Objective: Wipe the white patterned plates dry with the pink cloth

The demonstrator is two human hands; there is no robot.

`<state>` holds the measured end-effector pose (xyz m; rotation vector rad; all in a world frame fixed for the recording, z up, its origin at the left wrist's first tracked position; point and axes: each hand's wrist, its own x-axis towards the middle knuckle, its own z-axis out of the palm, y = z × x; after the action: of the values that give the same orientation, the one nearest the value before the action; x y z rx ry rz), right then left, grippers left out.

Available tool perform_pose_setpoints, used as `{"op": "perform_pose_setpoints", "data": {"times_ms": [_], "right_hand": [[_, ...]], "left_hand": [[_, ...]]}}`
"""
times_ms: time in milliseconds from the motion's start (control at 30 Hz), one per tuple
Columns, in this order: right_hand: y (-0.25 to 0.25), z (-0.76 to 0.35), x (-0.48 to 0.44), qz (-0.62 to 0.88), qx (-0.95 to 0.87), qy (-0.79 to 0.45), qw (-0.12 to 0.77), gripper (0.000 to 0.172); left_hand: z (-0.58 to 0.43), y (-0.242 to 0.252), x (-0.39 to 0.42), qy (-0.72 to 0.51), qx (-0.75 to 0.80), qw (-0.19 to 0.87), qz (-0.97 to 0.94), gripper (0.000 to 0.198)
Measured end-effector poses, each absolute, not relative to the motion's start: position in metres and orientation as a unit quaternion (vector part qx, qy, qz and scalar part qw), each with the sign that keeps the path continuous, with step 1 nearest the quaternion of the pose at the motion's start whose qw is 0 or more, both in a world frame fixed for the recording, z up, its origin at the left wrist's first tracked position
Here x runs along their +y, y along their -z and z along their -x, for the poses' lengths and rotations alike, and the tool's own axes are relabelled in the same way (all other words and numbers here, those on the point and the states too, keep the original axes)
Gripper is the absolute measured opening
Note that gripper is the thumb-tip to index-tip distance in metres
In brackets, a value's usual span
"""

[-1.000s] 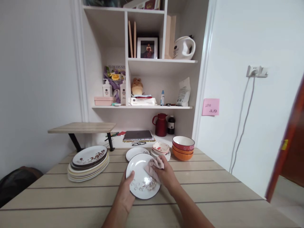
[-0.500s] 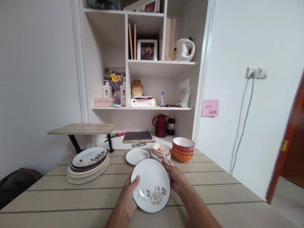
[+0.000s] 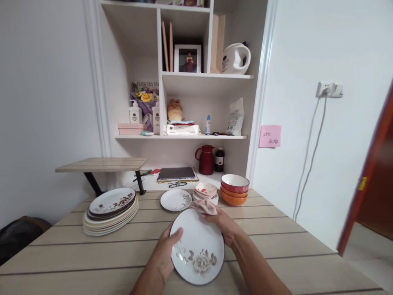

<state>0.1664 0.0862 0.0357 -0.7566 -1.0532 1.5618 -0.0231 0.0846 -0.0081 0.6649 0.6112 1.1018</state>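
I hold a white plate (image 3: 198, 246) with a dark rim and a flower print tilted up over the wooden table (image 3: 92, 254). My left hand (image 3: 164, 256) grips its left edge, thumb on the face. At the plate's upper right edge, my right hand (image 3: 225, 227) is closed on a pink cloth (image 3: 205, 206), fingers behind the rim.
A stack of plates (image 3: 110, 209) lies at the left. Beyond my hands are a single small plate (image 3: 175, 200), small dishes (image 3: 206, 190) and stacked red and orange bowls (image 3: 235, 188). A shelf unit (image 3: 184, 102) stands behind; a low wooden stand (image 3: 101, 164) is at the left.
The plate has been turned and tipped up toward me, its flower now lower. My right hand with the cloth moved off the plate's face to its upper right edge.
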Motion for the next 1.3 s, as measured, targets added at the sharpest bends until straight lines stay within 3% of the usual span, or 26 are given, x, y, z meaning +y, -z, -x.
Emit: {"op": "perform_pose_setpoints", "data": {"times_ms": [200,400,533,667,800,1067,1167,1300], "right_hand": [[-0.021,-0.146,0.098,0.335,-0.385,-0.611,0.605,0.070],[-0.010,-0.126,0.103,0.344,-0.354,-0.602,0.627,0.073],[-0.015,-0.135,0.104,0.347,-0.355,-0.561,0.663,0.059],[-0.027,-0.171,0.109,0.316,-0.238,-0.502,0.769,0.036],[-0.045,-0.198,0.103,0.255,-0.225,-0.488,0.804,0.033],[-0.061,-0.153,0.070,0.337,-0.426,-0.520,0.659,0.058],[-0.051,-0.143,0.074,0.434,-0.536,-0.416,0.593,0.053],[-0.036,-0.142,0.085,0.600,-0.661,-0.141,0.429,0.035]], "left_hand": [[0.028,0.012,0.094,-0.586,0.305,0.708,-0.250,0.068],[0.032,0.014,0.100,-0.644,0.322,0.662,-0.210,0.055],[0.030,0.012,0.100,-0.632,0.319,0.676,-0.205,0.052],[0.030,0.013,0.101,-0.607,0.324,0.698,-0.197,0.051],[0.033,0.018,0.100,-0.576,0.332,0.716,-0.215,0.054],[0.034,0.008,0.090,-0.491,0.314,0.755,-0.300,0.055],[0.034,0.006,0.090,-0.485,0.307,0.760,-0.304,0.056],[0.034,0.007,0.091,-0.487,0.311,0.757,-0.306,0.056]]}}
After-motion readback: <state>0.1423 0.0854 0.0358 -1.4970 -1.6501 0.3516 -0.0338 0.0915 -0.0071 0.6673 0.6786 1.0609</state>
